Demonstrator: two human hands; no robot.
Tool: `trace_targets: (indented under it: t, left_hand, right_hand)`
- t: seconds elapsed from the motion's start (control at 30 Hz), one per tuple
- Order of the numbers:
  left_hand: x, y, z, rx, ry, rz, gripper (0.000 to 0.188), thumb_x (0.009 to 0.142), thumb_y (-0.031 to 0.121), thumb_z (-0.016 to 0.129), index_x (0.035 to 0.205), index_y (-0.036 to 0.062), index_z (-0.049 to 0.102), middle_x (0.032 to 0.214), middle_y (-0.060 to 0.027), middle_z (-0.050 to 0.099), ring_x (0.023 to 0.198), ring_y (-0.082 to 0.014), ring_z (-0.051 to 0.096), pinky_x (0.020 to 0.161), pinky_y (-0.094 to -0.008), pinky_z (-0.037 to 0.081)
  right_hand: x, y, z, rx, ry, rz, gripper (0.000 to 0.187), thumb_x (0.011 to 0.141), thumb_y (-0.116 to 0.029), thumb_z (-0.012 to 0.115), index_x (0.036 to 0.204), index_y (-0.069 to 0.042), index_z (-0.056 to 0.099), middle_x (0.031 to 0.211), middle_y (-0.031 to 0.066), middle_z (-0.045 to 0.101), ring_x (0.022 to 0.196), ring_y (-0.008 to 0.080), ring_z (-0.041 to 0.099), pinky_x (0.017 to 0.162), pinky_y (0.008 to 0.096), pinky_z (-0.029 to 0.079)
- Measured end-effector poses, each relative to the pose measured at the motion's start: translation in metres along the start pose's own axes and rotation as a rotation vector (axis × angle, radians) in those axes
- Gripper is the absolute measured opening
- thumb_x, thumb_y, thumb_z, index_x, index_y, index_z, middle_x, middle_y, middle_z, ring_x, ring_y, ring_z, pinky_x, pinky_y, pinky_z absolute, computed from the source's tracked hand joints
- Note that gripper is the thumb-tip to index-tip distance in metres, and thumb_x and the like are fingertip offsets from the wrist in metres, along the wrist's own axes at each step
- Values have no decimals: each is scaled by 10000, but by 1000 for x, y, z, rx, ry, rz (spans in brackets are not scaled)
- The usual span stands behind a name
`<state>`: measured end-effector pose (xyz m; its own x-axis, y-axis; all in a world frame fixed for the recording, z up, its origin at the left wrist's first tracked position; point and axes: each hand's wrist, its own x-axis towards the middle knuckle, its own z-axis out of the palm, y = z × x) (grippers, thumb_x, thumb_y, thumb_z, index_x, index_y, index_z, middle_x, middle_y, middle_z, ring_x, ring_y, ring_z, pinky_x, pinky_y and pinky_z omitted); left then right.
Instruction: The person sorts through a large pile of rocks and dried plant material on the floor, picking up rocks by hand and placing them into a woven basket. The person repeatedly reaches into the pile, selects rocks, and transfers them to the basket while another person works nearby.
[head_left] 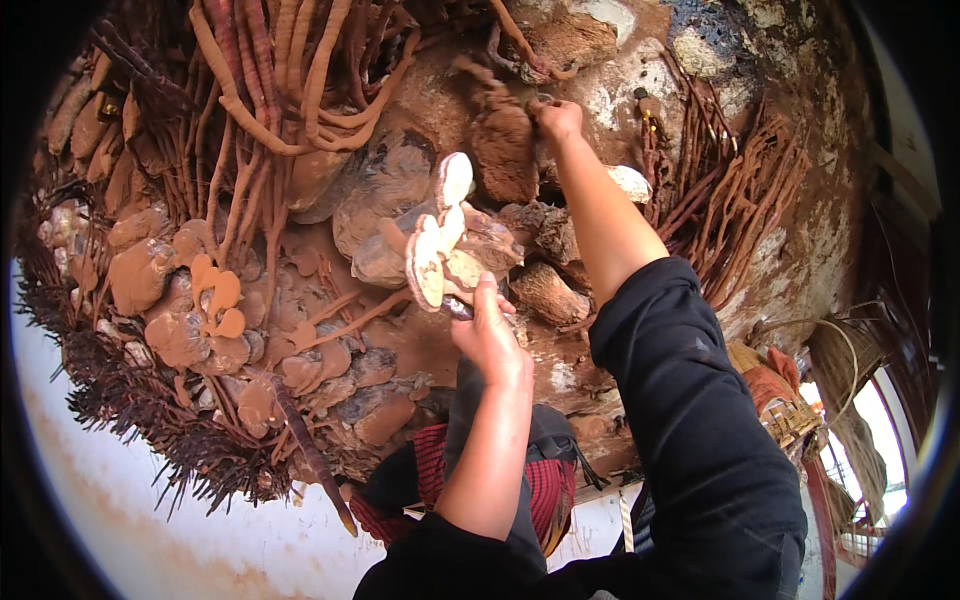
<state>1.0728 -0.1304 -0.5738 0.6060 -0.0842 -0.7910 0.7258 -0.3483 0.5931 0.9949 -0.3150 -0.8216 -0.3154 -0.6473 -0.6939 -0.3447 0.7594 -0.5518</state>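
Observation:
My left hand (pixel 490 335) is closed around the dark stem of a reishi mushroom (pixel 428 255). Its several pale, rounded caps point up and away from my fingers. Farther off and to the right, my right hand (pixel 557 120) has its fingers curled closed at the top edge of a shaggy, rust-brown clump (pixel 503 145). That clump is partly blurred, and whatever the fingertips grip is too small to make out. Grey-brown, dusty lumps (pixel 385 195) lie just beyond the mushroom.
Long brown stems (pixel 290 70) are heaped at the far left. Dust-coated mushrooms (pixel 205 290) spread over the left side, edged by dark spiky pieces (pixel 190 430). Thin reddish stems (pixel 735 195) lie in a bundle at right. A woven basket (pixel 792 422) stands lower right.

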Motion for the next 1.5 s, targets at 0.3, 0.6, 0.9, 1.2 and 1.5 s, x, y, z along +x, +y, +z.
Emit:
trace_targets:
  t: [0.3,0.6,0.9,1.2,1.5]
  left_hand:
    - [9,5,-7,-19,23,29,97,799,78,619,846,31,548,701,8,520,549,-61,444,486,-203,372]
    - [-19,-10,2,94,-432,-56,376,787,153,666,1088,-22,525,933,-125,611,802,-162,616,674,-256,529]
    - [-6,-9,-5,163,-279,-136,268,762,-4,618,1022,-13,552,915,-91,606,693,-132,599,564,-244,517]
    - [34,42,-31,-36,317,116,140,733,-3,622,861,5,566,771,-26,562,582,-79,476,499,-203,417]
    - [37,44,-24,7,283,110,180,712,-2,644,873,29,567,769,-20,566,556,-82,463,527,-249,432]
  right_hand:
    - [-117,-1,-98,192,24,-170,153,743,-138,673,772,-5,601,704,77,612,581,172,537,581,286,461]
    - [-207,-51,-175,-432,-528,-619,135,768,-125,640,865,-39,603,841,65,614,793,168,582,720,310,498]
    - [-195,-65,-144,-484,-853,-475,222,743,-190,678,883,-29,616,772,73,627,718,151,574,666,314,466]
    - [-161,-24,-30,-739,-452,-704,85,691,-57,591,770,-34,613,804,124,625,815,288,593,730,377,479]
    - [-134,7,66,-1438,-547,-1059,260,695,-126,594,952,-87,594,952,43,583,936,208,518,727,293,446]
